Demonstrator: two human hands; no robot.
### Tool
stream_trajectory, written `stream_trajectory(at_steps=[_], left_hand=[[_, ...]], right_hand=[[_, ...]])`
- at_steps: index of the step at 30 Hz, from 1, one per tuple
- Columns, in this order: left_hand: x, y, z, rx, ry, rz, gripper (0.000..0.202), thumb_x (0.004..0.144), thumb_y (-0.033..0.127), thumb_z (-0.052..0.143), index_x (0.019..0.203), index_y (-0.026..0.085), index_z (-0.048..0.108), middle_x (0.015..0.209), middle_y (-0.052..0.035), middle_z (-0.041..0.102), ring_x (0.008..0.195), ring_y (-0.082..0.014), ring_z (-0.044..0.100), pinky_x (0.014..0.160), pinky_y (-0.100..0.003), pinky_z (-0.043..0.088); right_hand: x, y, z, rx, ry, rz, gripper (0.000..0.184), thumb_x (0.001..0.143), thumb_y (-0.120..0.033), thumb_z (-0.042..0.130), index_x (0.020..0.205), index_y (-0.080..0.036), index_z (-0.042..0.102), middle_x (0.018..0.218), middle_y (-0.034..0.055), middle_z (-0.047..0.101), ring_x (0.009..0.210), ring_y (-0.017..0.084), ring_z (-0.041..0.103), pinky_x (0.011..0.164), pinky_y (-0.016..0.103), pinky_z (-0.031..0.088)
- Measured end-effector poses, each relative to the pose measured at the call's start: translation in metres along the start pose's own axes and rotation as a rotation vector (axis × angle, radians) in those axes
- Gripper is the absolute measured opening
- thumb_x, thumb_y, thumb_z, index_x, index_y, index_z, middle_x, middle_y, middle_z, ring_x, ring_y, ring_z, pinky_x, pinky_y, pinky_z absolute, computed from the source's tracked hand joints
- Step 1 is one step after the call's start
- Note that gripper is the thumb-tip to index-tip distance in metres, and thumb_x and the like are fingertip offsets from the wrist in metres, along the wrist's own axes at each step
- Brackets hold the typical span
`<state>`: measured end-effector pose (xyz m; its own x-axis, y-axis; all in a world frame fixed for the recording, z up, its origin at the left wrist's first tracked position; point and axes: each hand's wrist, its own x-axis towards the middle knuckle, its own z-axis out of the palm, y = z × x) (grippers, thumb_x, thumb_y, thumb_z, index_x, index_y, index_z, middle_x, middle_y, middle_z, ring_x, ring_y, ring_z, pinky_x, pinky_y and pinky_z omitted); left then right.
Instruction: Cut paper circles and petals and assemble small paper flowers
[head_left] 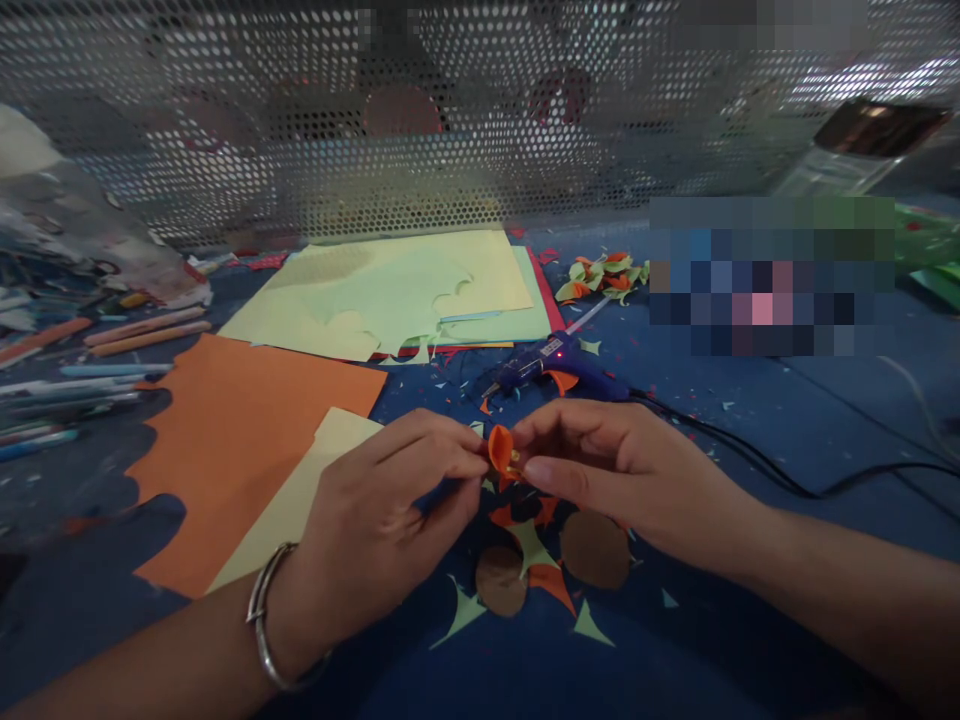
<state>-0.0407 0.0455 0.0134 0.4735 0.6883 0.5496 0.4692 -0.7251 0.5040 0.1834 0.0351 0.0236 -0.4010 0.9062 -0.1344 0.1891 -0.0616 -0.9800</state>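
Observation:
A small orange paper flower (501,448) with curled petals is between my hands, above the blue table. My left hand (405,500) pinches it from the left with thumb and fingertips pressed together. From the other side, the thumb and curled fingers of my right hand (607,465) close on its right edge. Below lie two brown discs (595,550), star-shaped green paper scraps (535,549) and orange paper scraps (551,583). Just beyond my hands rests a blue glue gun (540,362) with its red light on and its nozzle pointing left.
Left of my hands are a cut orange sheet (247,430) and pale yellow sheets (450,275). Finished-looking orange and green paper pieces (604,275) are heaped beyond the glue gun. Its black cord (757,460) runs right. Pens (112,385) lie left; a perforated metal panel (315,130) stands behind.

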Motion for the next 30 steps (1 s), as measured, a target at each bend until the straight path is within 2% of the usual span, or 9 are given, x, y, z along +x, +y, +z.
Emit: stream_trajectory(at_steps=[14, 24, 30], left_hand=[[-0.0023, -0.0028, 0.0024, -0.006, -0.053, 0.003, 0.016, 0.085, 0.003, 0.065, 0.084, 0.019, 0.068, 0.091, -0.0017, 0.075, 0.084, -0.0100, 0.072, 0.075, -0.018, 0.055], [-0.0038, -0.0023, 0.0046, -0.004, -0.101, -0.010, 0.017, 0.086, 0.003, 0.062, 0.083, 0.019, 0.065, 0.087, -0.0012, 0.073, 0.079, -0.0127, 0.070, 0.070, -0.022, 0.054], [-0.0046, -0.0028, 0.0053, 0.020, -0.139, -0.017, 0.017, 0.086, 0.003, 0.062, 0.084, 0.020, 0.064, 0.085, -0.0006, 0.072, 0.076, -0.0137, 0.069, 0.066, -0.024, 0.052]], right_hand=[[0.0003, 0.0042, 0.0015, 0.078, -0.003, 0.069, 0.012, 0.087, -0.027, 0.073, 0.091, -0.017, 0.067, 0.079, 0.0006, 0.070, 0.069, 0.011, 0.064, 0.063, 0.023, 0.053], [0.0020, 0.0023, 0.0021, -0.067, 0.030, -0.006, 0.006, 0.087, -0.024, 0.069, 0.086, -0.018, 0.068, 0.073, -0.0011, 0.067, 0.063, 0.010, 0.060, 0.057, 0.022, 0.049], [0.0012, 0.0015, 0.0018, -0.183, 0.039, -0.074, 0.003, 0.088, -0.022, 0.068, 0.086, -0.019, 0.069, 0.076, -0.0005, 0.070, 0.065, 0.011, 0.062, 0.059, 0.022, 0.053]])
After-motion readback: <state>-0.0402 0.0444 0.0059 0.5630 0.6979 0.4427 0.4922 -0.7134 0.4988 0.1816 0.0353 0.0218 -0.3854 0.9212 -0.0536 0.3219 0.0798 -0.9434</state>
